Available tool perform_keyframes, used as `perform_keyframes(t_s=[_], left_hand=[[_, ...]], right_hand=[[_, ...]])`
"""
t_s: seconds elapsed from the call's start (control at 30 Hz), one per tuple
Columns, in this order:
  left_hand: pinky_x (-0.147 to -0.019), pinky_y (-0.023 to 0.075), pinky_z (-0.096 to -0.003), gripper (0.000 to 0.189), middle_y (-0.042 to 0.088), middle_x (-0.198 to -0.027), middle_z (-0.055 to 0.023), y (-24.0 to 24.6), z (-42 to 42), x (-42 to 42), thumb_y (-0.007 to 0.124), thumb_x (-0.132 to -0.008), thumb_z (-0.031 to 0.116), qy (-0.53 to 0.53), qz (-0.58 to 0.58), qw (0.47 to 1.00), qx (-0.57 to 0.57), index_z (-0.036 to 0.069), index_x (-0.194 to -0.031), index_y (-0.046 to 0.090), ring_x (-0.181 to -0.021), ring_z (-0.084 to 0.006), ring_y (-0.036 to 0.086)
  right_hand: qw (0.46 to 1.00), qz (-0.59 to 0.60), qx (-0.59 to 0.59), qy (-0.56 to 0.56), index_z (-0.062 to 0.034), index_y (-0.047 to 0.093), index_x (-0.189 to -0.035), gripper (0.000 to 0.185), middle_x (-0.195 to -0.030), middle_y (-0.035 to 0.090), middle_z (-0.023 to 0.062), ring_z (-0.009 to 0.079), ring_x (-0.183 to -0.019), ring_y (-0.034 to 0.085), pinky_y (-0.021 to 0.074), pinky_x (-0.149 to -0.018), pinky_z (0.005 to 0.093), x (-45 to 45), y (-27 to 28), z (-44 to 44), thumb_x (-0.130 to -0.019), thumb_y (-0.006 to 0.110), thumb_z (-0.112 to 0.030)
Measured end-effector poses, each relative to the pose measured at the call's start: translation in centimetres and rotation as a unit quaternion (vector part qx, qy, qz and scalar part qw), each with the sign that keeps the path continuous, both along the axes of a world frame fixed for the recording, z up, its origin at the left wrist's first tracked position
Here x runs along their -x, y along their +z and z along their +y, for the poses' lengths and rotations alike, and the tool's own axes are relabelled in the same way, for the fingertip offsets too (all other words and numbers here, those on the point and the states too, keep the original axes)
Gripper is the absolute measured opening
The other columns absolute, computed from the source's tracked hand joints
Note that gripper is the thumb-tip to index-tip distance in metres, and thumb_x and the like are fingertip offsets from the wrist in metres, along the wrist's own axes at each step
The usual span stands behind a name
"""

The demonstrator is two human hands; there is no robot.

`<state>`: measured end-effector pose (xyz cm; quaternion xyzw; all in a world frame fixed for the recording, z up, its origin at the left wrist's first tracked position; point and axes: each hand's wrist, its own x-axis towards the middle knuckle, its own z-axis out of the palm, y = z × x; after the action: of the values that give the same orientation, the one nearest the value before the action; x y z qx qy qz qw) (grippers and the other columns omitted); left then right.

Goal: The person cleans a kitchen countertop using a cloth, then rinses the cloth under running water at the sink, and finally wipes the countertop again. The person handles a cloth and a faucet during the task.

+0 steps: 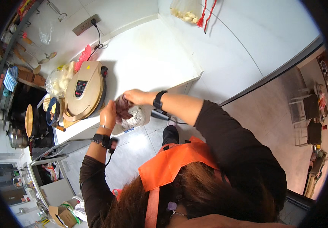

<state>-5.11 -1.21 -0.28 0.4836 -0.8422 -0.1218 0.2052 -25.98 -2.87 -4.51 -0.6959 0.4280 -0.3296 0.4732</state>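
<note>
A crumpled dark purple-brown cloth (123, 109) hangs between my two hands, just off the front edge of the white counter (141, 59). My left hand (108, 114) grips its left side, and my right hand (135, 97) pinches it at the upper right. Right below the cloth stands a bin (146, 118) with a whitish, dark-flecked inside; the cloth hides part of its opening. To the left of my hands, a beige electric baking pan (91, 82) sits on the counter with its lid down. Its front handle (75, 117) is close to my left hand.
A small blue frying pan (49, 115), clear plastic bags (61, 79) and a pink openwork item (83, 59) surround the appliance. Its black cord runs to a wall socket strip (86, 24). A steel pot (17, 135) stands on the stove. A bag of garlic-like pieces (185, 14) hangs at the wall.
</note>
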Motion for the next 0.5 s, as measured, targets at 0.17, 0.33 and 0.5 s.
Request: perform_keyframes(t_s=[0.17, 0.33, 0.5], left_hand=[[-0.065, 0.0474, -0.0488, 0.03, 0.063, -0.08, -0.0266, 4.2, -5.8, 11.5, 0.047, -0.098, 0.032, -0.019, 0.143, 0.989, -0.02, 0.004, -0.095, 0.058, -0.077, -0.0463, 0.06], [-0.071, 0.0491, -0.0438, 0.024, 0.063, -0.086, -0.0231, -2.2, -7.1, 26.8, 0.052, -0.095, 0.024, -0.023, 0.302, 0.942, -0.143, 0.0, -0.098, 0.054, -0.079, -0.0387, 0.062], [-0.094, 0.0449, -0.0332, 0.037, 0.059, -0.12, -0.0187, -12.6, -6.3, 39.7, 0.047, -0.098, 0.025, -0.197, 0.3, 0.829, -0.43, 0.004, -0.128, 0.05, -0.111, -0.025, 0.056]], right_hand=[[0.972, -0.086, 0.077, -0.205, -0.0004, 0.06, -0.097, 0.021, -0.073, 0.06, 0.0117, 0.0183, -0.064, 0.056, 0.0481, -0.061, 0.0338, 10.1, 6.7, -0.1, -0.097, 0.047, -0.017], [0.796, 0.174, 0.311, -0.489, -0.0006, 0.063, -0.103, 0.018, -0.092, 0.059, 0.015, 0.0329, -0.091, 0.054, 0.0444, -0.081, 0.0403, 19.7, 4.4, 4.2, -0.086, 0.058, -0.003], [0.81, 0.341, 0.063, -0.474, 0.0003, 0.04, -0.137, 0.054, -0.139, 0.039, 0.0235, 0.0392, -0.129, 0.037, 0.0334, -0.107, 0.0449, 23.8, -2.8, 6.4, -0.085, 0.053, -0.003]])
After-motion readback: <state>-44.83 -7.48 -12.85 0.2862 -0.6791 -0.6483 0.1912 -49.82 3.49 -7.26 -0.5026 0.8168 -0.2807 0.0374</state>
